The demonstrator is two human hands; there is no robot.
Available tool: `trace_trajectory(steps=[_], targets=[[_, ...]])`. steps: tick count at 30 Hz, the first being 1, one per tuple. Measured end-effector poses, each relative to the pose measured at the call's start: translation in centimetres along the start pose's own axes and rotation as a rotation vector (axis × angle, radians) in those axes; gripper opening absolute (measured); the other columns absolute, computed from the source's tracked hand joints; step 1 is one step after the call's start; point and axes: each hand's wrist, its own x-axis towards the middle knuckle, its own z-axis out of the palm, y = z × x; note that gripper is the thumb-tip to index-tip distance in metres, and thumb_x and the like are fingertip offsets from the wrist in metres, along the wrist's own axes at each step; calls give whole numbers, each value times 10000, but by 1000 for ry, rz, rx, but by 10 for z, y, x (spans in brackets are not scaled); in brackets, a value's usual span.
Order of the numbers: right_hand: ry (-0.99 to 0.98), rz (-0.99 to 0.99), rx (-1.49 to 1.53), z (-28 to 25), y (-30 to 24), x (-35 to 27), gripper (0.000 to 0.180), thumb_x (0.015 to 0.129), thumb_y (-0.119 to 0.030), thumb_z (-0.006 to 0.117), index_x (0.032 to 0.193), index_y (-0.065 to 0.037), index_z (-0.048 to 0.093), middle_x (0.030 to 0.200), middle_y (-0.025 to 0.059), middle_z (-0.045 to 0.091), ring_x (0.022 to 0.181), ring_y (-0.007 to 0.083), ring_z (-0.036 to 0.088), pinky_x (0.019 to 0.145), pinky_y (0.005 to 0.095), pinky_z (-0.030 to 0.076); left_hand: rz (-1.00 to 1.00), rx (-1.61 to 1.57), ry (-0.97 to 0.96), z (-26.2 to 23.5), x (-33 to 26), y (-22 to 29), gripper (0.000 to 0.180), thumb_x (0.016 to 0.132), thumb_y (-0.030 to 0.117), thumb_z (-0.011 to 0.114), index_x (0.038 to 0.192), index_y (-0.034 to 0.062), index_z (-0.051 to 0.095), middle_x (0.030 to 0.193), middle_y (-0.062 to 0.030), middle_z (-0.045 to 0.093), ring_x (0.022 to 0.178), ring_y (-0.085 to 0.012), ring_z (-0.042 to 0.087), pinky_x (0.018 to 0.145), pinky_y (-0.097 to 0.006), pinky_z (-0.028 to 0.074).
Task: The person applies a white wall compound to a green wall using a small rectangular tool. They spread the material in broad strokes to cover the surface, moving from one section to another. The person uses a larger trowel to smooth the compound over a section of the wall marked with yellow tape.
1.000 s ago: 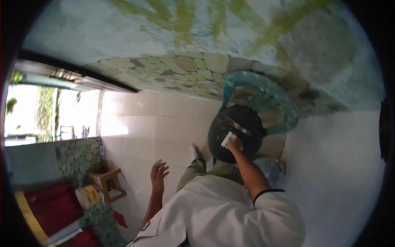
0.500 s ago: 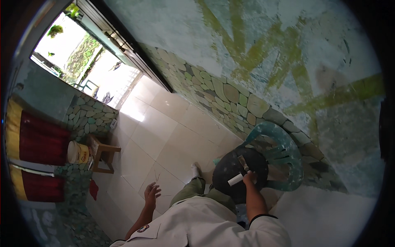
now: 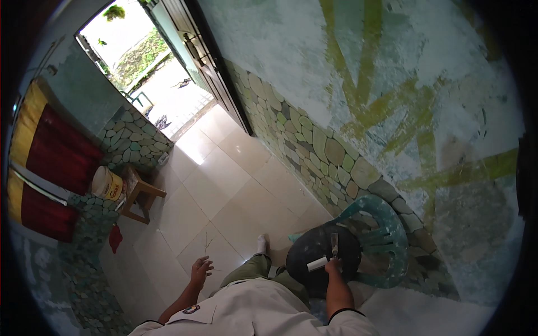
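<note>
My right hand [image 3: 333, 266] is closed around the handle of a putty knife [image 3: 334, 242], its blade pointing away from me. Beside that hand a short white bar-shaped object [image 3: 317, 264] shows; whether the fingers touch it I cannot tell. Both are over a round black tub or lid [image 3: 302, 246], which rests at the green plastic chair [image 3: 386, 241] on my right. The chair is speckled with pale smears. Held out over the tiles, my left hand [image 3: 200, 270] is empty, its fingers apart.
A patchy painted wall [image 3: 392, 73] with stone cladding [image 3: 314, 140] runs along the right. An open door [image 3: 207, 61] stands ahead. At left are a wooden stool [image 3: 144, 193], a white-and-yellow bucket [image 3: 106, 183], a red cloth [image 3: 115, 239] and red-yellow curtains [image 3: 61, 140].
The view has turned slightly, so the doorway and chair sit differently in the picture. My right hand stays over the black round thing with the putty knife; my left hand remains open.
</note>
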Motion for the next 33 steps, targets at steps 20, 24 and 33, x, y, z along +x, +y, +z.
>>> trace_trajectory(steps=[20, 24, 33], targets=[[360, 162, 1572, -14, -54, -30, 184, 912, -222, 553, 1088, -178, 584, 758, 49, 538, 669, 198, 573, 593, 397, 474, -21, -322, 12, -36, 86, 9, 424, 895, 252, 559, 1276, 75, 499, 1082, -96, 620, 920, -250, 628, 753, -417, 494], [115, 83, 1694, -5, -145, -78, 226, 909, -281, 549, 1108, -175, 543, 897, 63, 561, 669, 201, 588, 520, 350, 485, -10, -462, 46, -74, 109, 12, 398, 899, 232, 546, 1264, 80, 503, 1084, -98, 616, 921, -252, 621, 750, -418, 493], [-609, -663, 1346, 3, -358, -166, 255, 865, -103, 612, 1100, -63, 523, 969, 119, 626, 827, 275, 656, 697, 406, 535, -15, -587, 100, -153, 168, 12, 308, 904, 245, 560, 1176, 101, 538, 1067, -71, 613, 909, -232, 607, 734, -408, 484]])
